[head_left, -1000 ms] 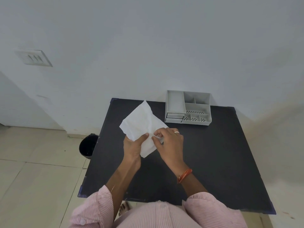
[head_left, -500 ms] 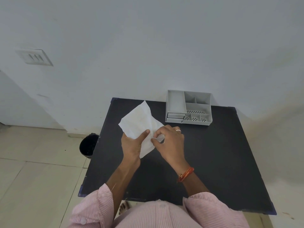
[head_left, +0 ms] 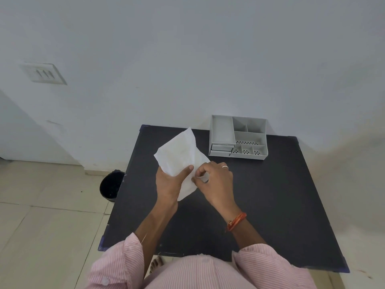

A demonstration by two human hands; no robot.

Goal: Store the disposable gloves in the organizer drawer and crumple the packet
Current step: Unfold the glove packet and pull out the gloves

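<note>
light: soft, even | shadows: faint | focus: sharp | edges: wide-angle bowing

A black square table [head_left: 281, 205] stands against a pale wall, its corners capped in what looks like blue tape. Directly on it, beyond the fingers [head_left: 210, 166] and to their right, sits a grey organizer [head_left: 220, 132] near the far edge, with open compartments on top and two shut drawers at its front left. On the tiled floor [head_left: 41, 215] to the fingers' left stands a black bin [head_left: 111, 187], beside the table.
</note>
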